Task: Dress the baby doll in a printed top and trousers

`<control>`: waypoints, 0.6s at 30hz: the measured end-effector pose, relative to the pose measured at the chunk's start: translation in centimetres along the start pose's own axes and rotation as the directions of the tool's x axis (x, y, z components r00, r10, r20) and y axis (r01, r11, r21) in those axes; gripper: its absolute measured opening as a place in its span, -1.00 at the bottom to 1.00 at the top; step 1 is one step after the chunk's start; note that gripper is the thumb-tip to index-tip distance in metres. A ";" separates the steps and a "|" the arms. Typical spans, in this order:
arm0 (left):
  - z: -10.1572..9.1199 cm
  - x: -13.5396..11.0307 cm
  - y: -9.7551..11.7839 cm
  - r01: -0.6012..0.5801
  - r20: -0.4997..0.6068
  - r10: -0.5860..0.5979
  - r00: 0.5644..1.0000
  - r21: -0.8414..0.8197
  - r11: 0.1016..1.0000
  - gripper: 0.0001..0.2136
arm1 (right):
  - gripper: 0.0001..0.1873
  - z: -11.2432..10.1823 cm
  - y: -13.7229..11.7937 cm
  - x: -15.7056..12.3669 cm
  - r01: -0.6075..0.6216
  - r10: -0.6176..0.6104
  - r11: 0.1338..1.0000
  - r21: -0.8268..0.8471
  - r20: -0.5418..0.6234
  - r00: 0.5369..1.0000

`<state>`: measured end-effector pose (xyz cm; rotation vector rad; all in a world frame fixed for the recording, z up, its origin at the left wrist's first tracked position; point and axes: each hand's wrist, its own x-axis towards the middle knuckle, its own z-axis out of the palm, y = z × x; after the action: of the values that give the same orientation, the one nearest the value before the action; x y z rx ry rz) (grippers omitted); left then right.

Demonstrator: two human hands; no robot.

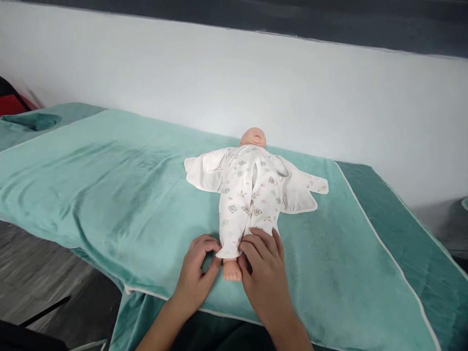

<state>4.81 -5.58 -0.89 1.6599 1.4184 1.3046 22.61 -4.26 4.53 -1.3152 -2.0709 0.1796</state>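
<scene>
A baby doll (253, 138) lies on its back on a teal towel (120, 195), head toward the wall. It wears a white printed romper (248, 195) whose sleeves spread out flat to both sides. One bare doll foot (231, 269) sticks out of the near leg opening. My left hand (195, 273) pinches the romper's leg hem just left of that foot, fingers curled. My right hand (263, 273) lies on the other leg end, fingers pressed together over the cloth, hiding what is under it.
The towel covers a table that runs along a white wall (256, 83). A darker teal cover (409, 243) shows at the right. Another teal-covered surface (32, 121) and something red (10, 103) lie at far left. Grey floor (32, 273) is at lower left.
</scene>
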 end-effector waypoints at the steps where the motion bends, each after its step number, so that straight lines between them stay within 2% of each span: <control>1: -0.1 -0.1 -0.1 0.011 -0.003 -0.011 1.000 -0.034 0.999 -0.91 | -0.79 -0.2 0.0 -0.2 0.002 -0.002 1.000 0.017 -0.002 1.000; 5: -0.2 -0.6 -0.6 0.023 -0.035 -0.029 0.999 -0.166 0.986 -0.92 | -0.81 -1.0 -0.6 -1.2 0.001 0.000 0.999 0.046 -0.029 1.000; 8: -0.3 -1.1 -0.9 0.016 -0.036 -0.024 0.999 -0.202 0.979 -0.92 | -0.82 -1.3 -1.1 -2.2 0.005 -0.002 0.999 0.043 -0.066 0.998; 14: -0.6 -1.3 -1.5 -0.091 0.010 0.098 0.995 -0.296 0.951 -0.90 | -0.77 -1.2 -0.6 -4.0 0.064 -0.061 0.998 0.022 -0.097 0.993; 18: -0.7 -1.3 -1.6 -0.096 0.027 0.114 0.993 -0.368 0.925 -0.87 | -0.71 -1.5 1.2 -5.5 -0.037 0.052 0.995 0.097 -0.165 0.985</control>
<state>3.59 -6.51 -2.44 1.5168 0.9923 1.4750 25.87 -8.63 2.57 -1.2758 -1.8715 0.1773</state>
